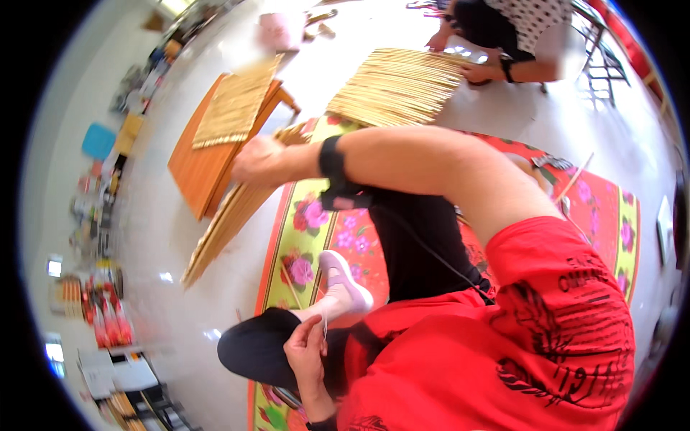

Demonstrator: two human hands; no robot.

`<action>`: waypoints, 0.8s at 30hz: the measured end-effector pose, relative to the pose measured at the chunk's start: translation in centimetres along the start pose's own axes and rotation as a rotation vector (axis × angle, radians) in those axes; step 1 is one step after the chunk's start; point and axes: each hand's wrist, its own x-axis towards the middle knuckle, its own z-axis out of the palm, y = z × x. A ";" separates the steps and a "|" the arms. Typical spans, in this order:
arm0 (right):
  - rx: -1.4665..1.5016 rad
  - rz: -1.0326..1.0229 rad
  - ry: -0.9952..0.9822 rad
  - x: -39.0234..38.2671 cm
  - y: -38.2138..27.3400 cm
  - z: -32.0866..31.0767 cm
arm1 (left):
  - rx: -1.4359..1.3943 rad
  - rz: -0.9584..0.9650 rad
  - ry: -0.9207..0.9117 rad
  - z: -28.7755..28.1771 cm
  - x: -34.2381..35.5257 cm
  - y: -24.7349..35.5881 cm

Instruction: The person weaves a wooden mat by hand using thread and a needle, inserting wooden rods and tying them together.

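Note:
My right arm stretches across to the left, and my right hand (260, 161), slightly blurred, is closed at the upper part of a straw-coloured stick mat (228, 231). This mat is tilted and seen nearly edge-on, its lower end over the floor. By my bent left knee, my left hand (307, 352) pinches a thin white string (325, 329). A second stick mat (237, 100) lies on an orange-brown wooden table (188, 171) just beyond my right hand.
A flowered red and yellow-green floor mat (295, 241) lies under me, with loose sticks on it. Ahead, a crouching person (528, 43) has both hands at another stick mat (399, 85). A pink bucket (281, 31) stands behind the table. Clutter lines the left wall.

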 end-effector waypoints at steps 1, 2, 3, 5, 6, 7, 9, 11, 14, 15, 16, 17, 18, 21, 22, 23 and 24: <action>0.005 -0.007 0.021 -0.3 -0.3 -0.5 | -0.009 -0.009 -0.001 0.4 0.2 0.2; 0.000 -0.046 0.086 0.3 -0.5 0.3 | -0.016 -0.004 -0.016 0.6 0.6 0.2; -0.023 -0.097 0.148 -0.2 -0.2 -0.2 | -0.028 0.006 -0.034 0.8 0.9 0.1; -0.005 -0.094 0.174 -0.8 -0.2 -1.1 | -0.089 0.005 -0.049 1.4 1.5 0.5; 0.000 -0.097 0.179 -1.0 -0.3 -1.3 | -0.115 -0.002 -0.063 1.4 1.8 0.3; 0.005 -0.095 0.186 -0.9 -0.3 -1.0 | -0.141 -0.008 -0.076 1.4 2.0 0.0; 0.010 -0.097 0.195 -0.7 -0.2 -0.7 | -0.152 -0.030 -0.094 1.6 2.2 -0.1; -0.004 -0.112 0.211 -0.6 -0.3 -0.3 | -0.200 -0.044 -0.123 1.6 2.6 -0.3; -0.023 -0.132 0.227 0.1 -1.0 0.4 | -0.241 -0.065 -0.138 1.4 3.4 -1.0; -0.030 -0.136 0.231 0.4 -1.2 0.8 | -0.262 -0.070 -0.146 1.5 3.7 -1.3; -0.041 -0.143 0.212 0.6 -1.5 1.3 | -0.283 -0.075 -0.153 1.5 4.0 -1.5; -0.061 -0.145 0.197 0.5 -1.6 1.5 | -0.288 -0.076 -0.181 1.7 4.4 -1.8; -0.081 -0.146 0.181 0.4 -1.7 1.7 | -0.300 -0.087 -0.196 1.9 4.7 -2.1; -0.118 -0.194 0.166 -0.3 -2.6 2.2 | -0.328 -0.115 -0.216 2.0 5.3 -3.2; -0.102 -0.174 0.139 -0.3 -2.9 2.2 | -0.335 -0.125 -0.214 1.8 5.5 -3.7; -0.091 -0.157 0.109 -0.3 -3.2 1.8 | -0.349 -0.135 -0.214 1.8 5.8 -4.4; -0.081 -0.141 0.078 -0.4 -3.5 1.7 | -0.363 -0.145 -0.212 1.7 6.0 -4.9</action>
